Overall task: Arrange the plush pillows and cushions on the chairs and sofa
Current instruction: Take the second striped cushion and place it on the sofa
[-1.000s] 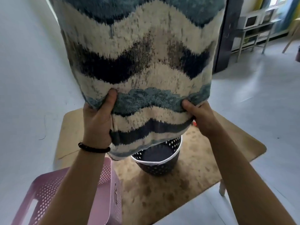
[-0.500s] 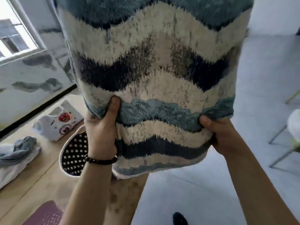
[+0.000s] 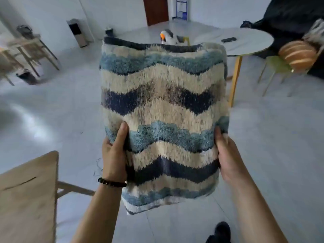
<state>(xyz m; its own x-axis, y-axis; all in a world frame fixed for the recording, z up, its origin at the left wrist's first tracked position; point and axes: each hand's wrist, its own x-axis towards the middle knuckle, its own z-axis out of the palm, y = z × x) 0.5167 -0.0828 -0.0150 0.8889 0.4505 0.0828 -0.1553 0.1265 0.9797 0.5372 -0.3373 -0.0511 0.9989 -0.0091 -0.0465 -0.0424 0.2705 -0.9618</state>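
1. Carry step in hand: the wave-striped cushion [image 3: 164,123] is up in the air at chest level, upright, its face toward the camera, no seat under it yet.
2. The left hand [image 3: 114,155] clamps the cushion's left edge, thumb pressed across the plush front. The right hand [image 3: 228,160] pinches the right edge the same way. The fingers behind are hidden.
3. Beyond the cushion's upper right corner sits a green chair [image 3: 277,67], and it already carries an orange striped cushion [image 3: 298,54].
4. A dark bulk [image 3: 289,14] looms further right of the cushion; whether that is the sofa, I cannot tell.
5. Next move, by my reading: walk it to a free seat, lower it and prop it against a backrest.
6. In the way: the round worktop [image 3: 245,42], just behind the cushion's top right, with a yellow leg [image 3: 235,79] beside its right edge and a phone [image 3: 228,39] on top.
7. A plush toy [image 3: 168,38] with an orange beak peeks over the cushion's top edge.
8. Left of the cushion: a wooden worktop [image 3: 29,190] low down and wooden chairs [image 3: 31,50] further back.
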